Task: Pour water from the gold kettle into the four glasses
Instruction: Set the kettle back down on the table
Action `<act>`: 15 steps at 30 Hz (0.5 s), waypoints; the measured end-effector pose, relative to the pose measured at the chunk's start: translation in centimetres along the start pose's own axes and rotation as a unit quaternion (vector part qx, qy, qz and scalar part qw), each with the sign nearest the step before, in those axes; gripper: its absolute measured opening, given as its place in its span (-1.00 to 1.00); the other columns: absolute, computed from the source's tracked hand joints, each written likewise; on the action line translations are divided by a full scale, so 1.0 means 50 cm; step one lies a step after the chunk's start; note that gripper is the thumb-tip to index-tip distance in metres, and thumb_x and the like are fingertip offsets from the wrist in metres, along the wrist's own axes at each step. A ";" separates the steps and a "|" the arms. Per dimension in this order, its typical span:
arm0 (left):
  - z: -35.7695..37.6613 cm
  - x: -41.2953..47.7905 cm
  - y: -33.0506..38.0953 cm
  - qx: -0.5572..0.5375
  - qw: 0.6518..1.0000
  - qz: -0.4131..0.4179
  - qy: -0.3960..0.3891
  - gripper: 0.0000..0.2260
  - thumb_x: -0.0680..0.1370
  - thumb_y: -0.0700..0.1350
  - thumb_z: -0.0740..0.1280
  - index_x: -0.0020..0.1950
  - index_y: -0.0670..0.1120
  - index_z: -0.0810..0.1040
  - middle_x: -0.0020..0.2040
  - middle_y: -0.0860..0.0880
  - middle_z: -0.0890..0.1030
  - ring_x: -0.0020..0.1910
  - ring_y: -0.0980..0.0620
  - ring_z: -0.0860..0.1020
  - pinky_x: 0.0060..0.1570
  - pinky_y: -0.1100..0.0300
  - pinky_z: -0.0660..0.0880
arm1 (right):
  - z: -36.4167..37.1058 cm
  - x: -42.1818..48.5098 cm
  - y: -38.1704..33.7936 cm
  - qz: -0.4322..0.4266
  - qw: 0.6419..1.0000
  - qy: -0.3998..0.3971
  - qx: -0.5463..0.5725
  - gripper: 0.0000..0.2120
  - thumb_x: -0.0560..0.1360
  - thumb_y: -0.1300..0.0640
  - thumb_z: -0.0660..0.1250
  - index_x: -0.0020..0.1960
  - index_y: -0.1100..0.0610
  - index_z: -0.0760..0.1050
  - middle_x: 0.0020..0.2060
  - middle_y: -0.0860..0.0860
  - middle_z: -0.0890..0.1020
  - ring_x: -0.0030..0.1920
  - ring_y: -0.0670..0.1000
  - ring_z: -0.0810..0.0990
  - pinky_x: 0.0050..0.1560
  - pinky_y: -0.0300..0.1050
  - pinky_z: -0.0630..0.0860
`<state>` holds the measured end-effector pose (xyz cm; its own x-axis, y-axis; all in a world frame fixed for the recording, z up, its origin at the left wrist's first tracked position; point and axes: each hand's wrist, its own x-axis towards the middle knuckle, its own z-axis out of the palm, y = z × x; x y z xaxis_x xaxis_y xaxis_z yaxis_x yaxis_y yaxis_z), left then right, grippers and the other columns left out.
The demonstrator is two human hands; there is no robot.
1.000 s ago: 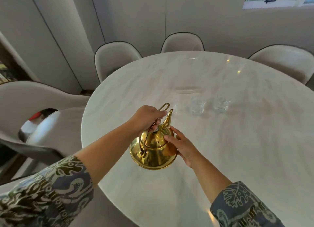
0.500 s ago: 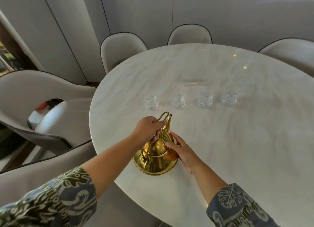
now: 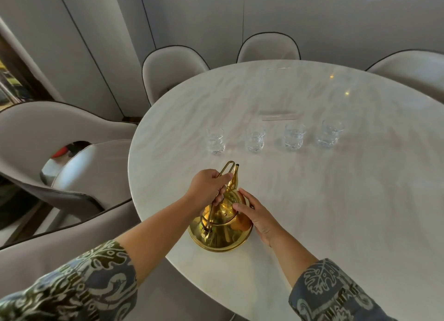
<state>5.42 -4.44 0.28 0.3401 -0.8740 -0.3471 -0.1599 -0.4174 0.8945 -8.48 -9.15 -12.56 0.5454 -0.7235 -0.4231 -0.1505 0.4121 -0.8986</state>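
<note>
Now you have the gold kettle (image 3: 219,227) standing on the marble table (image 3: 336,200) near its front edge, spout pointing away from you toward the row of four glasses (image 3: 274,139), which stand well apart from the kettle further in. All four appear to hold water already, though clear glass on pale stone makes the levels hard to judge, so my reading is that the step in hand is parking the kettle rather than pouring. To do it well, make sure the base sits flat before you loosen anything, and lower the wire handle (image 3: 222,176) gently instead of dropping it against the body. Your left hand (image 3: 207,188) reaches in from the lower left with the forearm stretched forward, fingers curled shut around the upper part of the handle, the thumb side up. Your right hand (image 3: 258,216) comes from the lower right and lies against the kettle's right shoulder, its fingers spread and only lightly bent, pressing on the metal to steady it, not gripping. Let go with the steadying hand last, and draw both hands back low so that a sleeve does not catch the spout (image 3: 235,176).
</note>
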 end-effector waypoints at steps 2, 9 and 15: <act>-0.002 0.001 -0.003 -0.003 1.000 -0.005 -0.001 -0.77 0.56 -0.05 0.31 -0.20 -0.16 0.41 -0.44 -0.02 0.42 -0.70 0.18 0.33 -0.59 0.32 0.31 | 0.001 0.000 -0.001 -0.001 1.000 0.000 -0.004 -0.27 0.25 -0.23 0.46 0.37 -0.25 0.29 0.34 -0.01 0.44 0.29 0.06 0.44 0.11 -0.13 0.52; -0.005 0.009 0.001 0.063 0.998 0.000 -0.021 -0.75 0.57 -0.02 0.28 -0.20 -0.16 0.41 -0.39 -0.03 0.49 -0.59 0.12 0.49 -0.46 0.26 0.50 | 0.004 -0.003 -0.004 -0.002 1.000 0.005 -0.020 -0.32 0.26 -0.26 0.44 0.33 -0.29 0.30 0.33 -0.02 0.43 0.28 0.05 0.44 0.01 -0.22 0.53; -0.024 0.008 0.024 0.174 0.982 -0.010 -0.067 -0.75 0.56 0.02 0.29 0.01 -0.17 0.45 -0.19 -0.04 0.55 -0.34 0.05 0.54 -0.37 0.26 0.47 | 0.005 -0.034 -0.043 -0.038 0.993 0.063 -0.097 -0.41 0.41 -0.23 0.36 0.39 -0.10 0.35 0.37 0.02 0.41 0.34 0.08 0.40 0.11 -0.19 0.45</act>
<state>6.45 -4.99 1.53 0.2255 -0.8795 -0.4191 -0.4700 -0.4750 0.7439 -8.88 -8.64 -9.88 0.4553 -0.8170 -0.3539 -0.2764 0.2482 -0.9284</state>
